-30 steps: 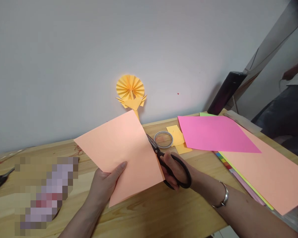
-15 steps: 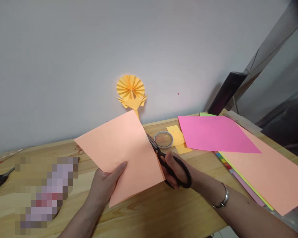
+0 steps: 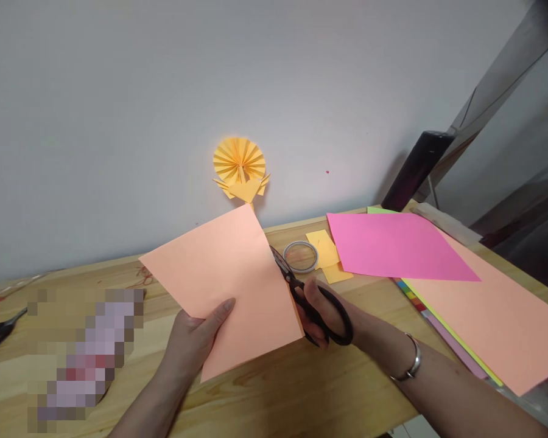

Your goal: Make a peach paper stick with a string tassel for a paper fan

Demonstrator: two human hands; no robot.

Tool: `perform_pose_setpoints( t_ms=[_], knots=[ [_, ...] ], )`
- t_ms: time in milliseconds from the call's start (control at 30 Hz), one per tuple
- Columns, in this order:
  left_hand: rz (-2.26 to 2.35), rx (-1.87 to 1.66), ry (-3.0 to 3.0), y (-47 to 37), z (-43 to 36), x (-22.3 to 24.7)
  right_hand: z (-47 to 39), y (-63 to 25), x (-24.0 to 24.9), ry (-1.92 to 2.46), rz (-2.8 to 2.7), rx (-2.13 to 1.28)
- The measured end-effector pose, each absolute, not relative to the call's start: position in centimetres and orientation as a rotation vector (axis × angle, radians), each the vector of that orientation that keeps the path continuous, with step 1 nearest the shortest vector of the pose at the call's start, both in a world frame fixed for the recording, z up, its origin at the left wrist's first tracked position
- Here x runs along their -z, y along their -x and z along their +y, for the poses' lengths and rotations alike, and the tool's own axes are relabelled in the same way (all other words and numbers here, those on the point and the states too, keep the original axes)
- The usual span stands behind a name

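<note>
My left hand (image 3: 204,331) is closed on the lower left part of a peach sheet of paper (image 3: 228,267), its thumb on top and its fingers hidden underneath. In my right hand (image 3: 322,307) are black-handled scissors (image 3: 340,319), thumb and fingers through the loops. The scissor blades sit at the paper's right edge, the tips partly hidden by the sheet. Just beyond the blades lies a roll of clear tape (image 3: 301,257). A yellow folded-paper figure (image 3: 240,167) with a pleated fan stands against the wall behind the sheet.
Right of the tape are small yellow paper pieces (image 3: 324,246), a pink sheet (image 3: 397,243) and a stack with another peach sheet (image 3: 497,322) on top. A dark cylinder (image 3: 418,170) leans at the back right. Other scissors (image 3: 0,333) and a pixelated object (image 3: 94,359) lie left.
The upper part of the held peach sheet has shifted slightly right, and its lower right corner sits a little lower. Both hands keep nearly the same place and grip.
</note>
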State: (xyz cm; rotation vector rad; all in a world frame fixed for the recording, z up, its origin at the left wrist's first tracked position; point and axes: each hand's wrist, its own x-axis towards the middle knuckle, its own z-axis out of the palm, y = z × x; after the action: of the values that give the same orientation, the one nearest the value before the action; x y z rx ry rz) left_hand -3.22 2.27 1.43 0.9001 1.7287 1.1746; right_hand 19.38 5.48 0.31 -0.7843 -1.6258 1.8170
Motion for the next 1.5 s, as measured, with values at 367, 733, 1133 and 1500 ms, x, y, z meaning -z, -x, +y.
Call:
perform_pose_setpoints(
  t_ms=[367, 733, 1133, 1500],
  knots=[
    [1.717, -1.183, -0.928, 3.3, 2.35, -1.03, 5.41, -19.23, 0.18, 0.78, -1.538, -1.86],
    [1.738, -1.176, -0.96, 3.3, 2.32, -1.26, 5.28, -18.96, -0.67, 0.8, -1.624, -1.781],
    [1.702, -1.192, -0.971, 3.46, 2.33, -1.04, 5.36, -18.88, -0.57, 0.803, -1.602, -1.769],
    [1.721, -1.184, -0.973, 3.35, 2.45, -1.12, 5.22, -18.86, -0.59, 0.832, -1.631, -1.748]
  ],
)
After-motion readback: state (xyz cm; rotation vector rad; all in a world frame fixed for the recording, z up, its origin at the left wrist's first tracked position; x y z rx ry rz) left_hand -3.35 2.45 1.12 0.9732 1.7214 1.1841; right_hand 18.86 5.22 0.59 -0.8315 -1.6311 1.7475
